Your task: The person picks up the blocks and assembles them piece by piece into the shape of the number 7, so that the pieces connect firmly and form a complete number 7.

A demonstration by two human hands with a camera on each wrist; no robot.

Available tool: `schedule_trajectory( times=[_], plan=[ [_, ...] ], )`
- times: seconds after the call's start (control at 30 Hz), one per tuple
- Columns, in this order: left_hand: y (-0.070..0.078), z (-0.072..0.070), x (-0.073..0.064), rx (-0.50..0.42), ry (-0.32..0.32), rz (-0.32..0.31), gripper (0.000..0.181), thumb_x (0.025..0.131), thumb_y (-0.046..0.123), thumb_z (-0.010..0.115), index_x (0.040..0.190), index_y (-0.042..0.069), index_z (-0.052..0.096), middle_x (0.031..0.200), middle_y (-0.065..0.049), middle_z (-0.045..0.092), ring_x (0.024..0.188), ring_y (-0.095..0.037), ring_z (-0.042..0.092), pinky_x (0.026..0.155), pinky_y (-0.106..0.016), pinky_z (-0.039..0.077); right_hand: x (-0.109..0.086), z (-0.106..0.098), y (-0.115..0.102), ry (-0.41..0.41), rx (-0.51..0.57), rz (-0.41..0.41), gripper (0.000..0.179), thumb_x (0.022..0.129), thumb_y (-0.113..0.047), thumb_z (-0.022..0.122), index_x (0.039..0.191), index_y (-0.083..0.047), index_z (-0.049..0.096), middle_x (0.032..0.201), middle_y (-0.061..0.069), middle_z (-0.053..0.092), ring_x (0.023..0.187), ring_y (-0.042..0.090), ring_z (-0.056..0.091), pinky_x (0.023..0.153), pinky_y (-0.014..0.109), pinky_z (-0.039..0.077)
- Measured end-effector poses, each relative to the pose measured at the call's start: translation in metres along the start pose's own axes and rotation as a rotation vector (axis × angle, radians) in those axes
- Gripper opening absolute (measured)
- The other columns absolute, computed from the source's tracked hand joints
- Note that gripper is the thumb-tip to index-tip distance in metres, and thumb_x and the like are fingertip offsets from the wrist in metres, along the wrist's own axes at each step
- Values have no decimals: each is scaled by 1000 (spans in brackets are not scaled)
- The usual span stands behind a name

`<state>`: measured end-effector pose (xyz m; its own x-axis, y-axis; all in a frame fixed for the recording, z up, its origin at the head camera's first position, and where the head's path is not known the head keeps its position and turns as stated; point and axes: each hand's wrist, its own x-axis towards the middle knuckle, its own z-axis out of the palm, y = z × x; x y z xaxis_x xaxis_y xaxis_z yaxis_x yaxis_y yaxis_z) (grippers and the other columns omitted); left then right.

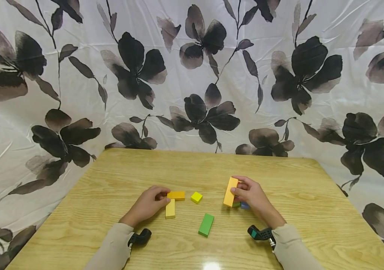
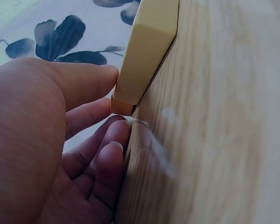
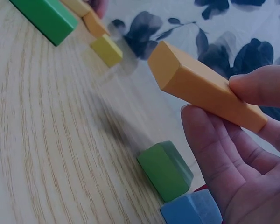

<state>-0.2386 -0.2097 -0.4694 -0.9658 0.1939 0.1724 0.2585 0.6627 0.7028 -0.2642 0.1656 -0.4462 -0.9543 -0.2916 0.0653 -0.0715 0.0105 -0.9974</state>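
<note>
My right hand [image 1: 250,192] pinches a light orange rectangular block [image 1: 230,192] between thumb and fingers, tilted above the table. Below that hand, a green block [image 3: 165,170] and a blue block [image 3: 192,207] sit side by side, mostly covered in the head view. At the left, an orange block [image 1: 176,195] lies crosswise at the far end of a pale yellow block [image 1: 170,209]. My left hand [image 1: 148,204] rests at their near corner: its straight thumb touches the pale yellow block's side and its index fingertip the orange block's end, the other fingers loosely bent.
A small yellow block [image 1: 196,197] lies between the hands, and a longer green block [image 1: 206,225] lies nearer to me. A sliver of red shows beside the blue block in the right wrist view. Floral cloth [image 1: 198,75] hangs behind the wooden table [image 1: 110,180].
</note>
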Motion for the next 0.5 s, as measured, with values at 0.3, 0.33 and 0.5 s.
schedule_trajectory(
  times=[0.3, 0.33, 0.5],
  plan=[
    [-1, 0, 1, 9, 2, -2, 30, 94, 21, 72, 123, 13, 71, 108, 3, 63, 90, -9, 57, 84, -35, 49, 4, 5, 2, -11, -29, 14, 60, 94, -3, 69, 147, 6, 42, 105, 18, 62, 89, 24, 66, 77, 42, 58],
    [-1, 0, 1, 9, 2, 0, 30, 95, 21, 72, 123, 13, 71, 108, 3, 63, 90, -9, 57, 83, -34, 49, 4, 6, 2, -14, -32, 15, 61, 94, -4, 69, 147, 6, 41, 105, 18, 63, 89, 23, 66, 77, 42, 58],
    [0, 0, 0, 0, 6, -1, 29, 94, 21, 72, 122, 13, 71, 107, 3, 63, 89, -9, 57, 83, -35, 49, 6, 10, 3, -31, -29, 7, 61, 95, -5, 69, 148, 6, 41, 105, 18, 63, 88, 24, 67, 77, 43, 58]
  ],
)
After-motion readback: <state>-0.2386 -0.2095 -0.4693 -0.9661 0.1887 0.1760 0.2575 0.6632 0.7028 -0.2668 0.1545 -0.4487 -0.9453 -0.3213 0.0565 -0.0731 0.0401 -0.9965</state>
